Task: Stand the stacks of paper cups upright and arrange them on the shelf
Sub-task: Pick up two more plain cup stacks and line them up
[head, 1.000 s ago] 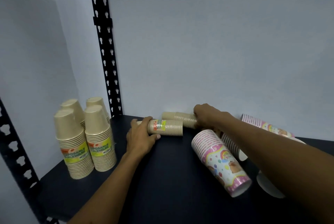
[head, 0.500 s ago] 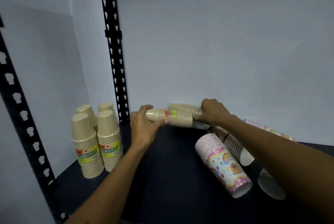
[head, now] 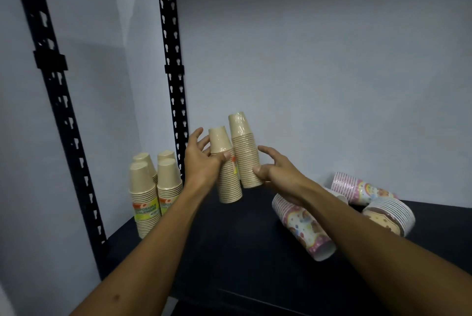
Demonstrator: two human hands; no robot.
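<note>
Kraft-brown paper cups fill both hands at the middle of the frame. The left hand (head: 201, 165) grips one wrapped stack of brown cups (head: 226, 170), thumb pressed across its front and fingers spread behind it; the right hand (head: 274, 170) pinches a second, taller-sitting stack (head: 245, 152) near its lower end between thumb and curled fingers. Both stacks are held mouth-down and nearly vertical, side by side and touching or almost so, above the dark shelf board (head: 229, 252). That orientation looks chosen so the wide open rims can land flat, matching the four brown stacks (head: 153, 188) already standing at the left of the frame, tucked into the corner by the rear black slotted upright (head: 171, 60).

At the lower right, the task is unfinished: a pink printed stack (head: 304, 226) lies on its side with its open mouth toward the viewer, and two more printed stacks (head: 362, 188) (head: 390, 213) lie tipped behind it near the grey back wall (head: 306, 60).

Bare shelf shows between the standing group and the fallen pink cups, directly under the held stacks, so I judge the natural landing spot to be just right of the standing four. Room there is fair, though the right forearm passes close over the nearest pink stack and could nudge it. The board's front edge runs across the bottom of the frame, well clear of the hands; the front upright (head: 51, 73) bounds the left side.
</note>
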